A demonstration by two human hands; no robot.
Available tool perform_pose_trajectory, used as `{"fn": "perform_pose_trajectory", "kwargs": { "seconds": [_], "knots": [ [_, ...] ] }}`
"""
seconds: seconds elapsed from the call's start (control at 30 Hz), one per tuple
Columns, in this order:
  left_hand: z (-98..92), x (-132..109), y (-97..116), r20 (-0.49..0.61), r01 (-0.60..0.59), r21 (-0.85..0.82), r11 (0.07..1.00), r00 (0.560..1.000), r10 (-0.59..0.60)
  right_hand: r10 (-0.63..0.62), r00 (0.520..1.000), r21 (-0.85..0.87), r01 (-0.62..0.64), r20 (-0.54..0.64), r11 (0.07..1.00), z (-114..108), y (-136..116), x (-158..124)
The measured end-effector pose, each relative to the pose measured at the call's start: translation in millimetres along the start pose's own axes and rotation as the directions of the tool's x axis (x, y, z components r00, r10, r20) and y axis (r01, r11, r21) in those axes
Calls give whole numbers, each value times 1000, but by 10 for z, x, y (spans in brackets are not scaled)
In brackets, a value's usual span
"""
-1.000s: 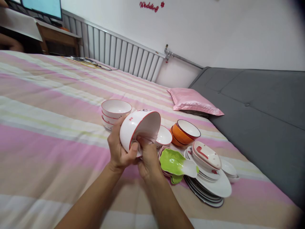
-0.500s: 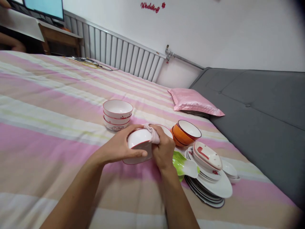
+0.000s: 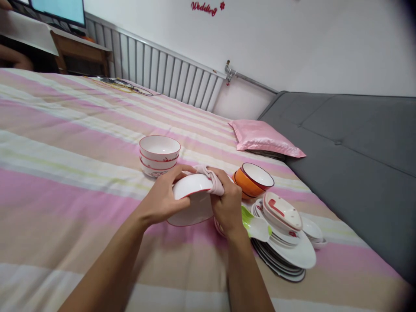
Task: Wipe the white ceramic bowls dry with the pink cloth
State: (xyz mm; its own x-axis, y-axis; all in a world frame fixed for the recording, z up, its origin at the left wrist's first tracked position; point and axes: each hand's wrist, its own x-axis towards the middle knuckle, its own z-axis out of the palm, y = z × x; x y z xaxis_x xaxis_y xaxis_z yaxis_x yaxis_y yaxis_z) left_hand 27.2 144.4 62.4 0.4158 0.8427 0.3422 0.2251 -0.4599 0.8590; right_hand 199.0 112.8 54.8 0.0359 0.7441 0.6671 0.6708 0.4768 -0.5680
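A stack of white bowls (image 3: 159,149) stands on the striped bedspread (image 3: 81,173); nearer, the left hand (image 3: 162,197) grips a tilted, red-rimmed bowl (image 3: 198,206). A pale cloth (image 3: 215,182) folds over its rim, clasped in the right hand's (image 3: 227,206) curled fingers, near orange bowls (image 3: 246,183), a green dish (image 3: 247,219) and stacked plates (image 3: 302,253).

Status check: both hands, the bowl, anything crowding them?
Left hand gripping red-rimmed white bowl. Right hand holding pale pink cloth over its rim. Bowl tilted, inside showing. Green-and-white dish close by, partly behind right hand.
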Motion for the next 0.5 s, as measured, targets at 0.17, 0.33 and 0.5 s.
{"fn": "perform_pose_trajectory", "kwargs": {
  "seconds": [0.17, 0.33, 0.5],
  "knots": [
    [-2, 4, 6, -93, -67, -57, 996, 994, 61, 29, 998, 99, -24, -52, 995, 7, 43, 27],
    [4, 18, 23, -187, -133, -128, 983, 976, 107, 82, 991, 237, -54, -110, 970, 76, 73, 50],
    [20, 22, 1, -265, -133, -192, 972, 961, 79, 143, 976, 381, -71, -164, 922, 189, 91, 51]
  ]
}}
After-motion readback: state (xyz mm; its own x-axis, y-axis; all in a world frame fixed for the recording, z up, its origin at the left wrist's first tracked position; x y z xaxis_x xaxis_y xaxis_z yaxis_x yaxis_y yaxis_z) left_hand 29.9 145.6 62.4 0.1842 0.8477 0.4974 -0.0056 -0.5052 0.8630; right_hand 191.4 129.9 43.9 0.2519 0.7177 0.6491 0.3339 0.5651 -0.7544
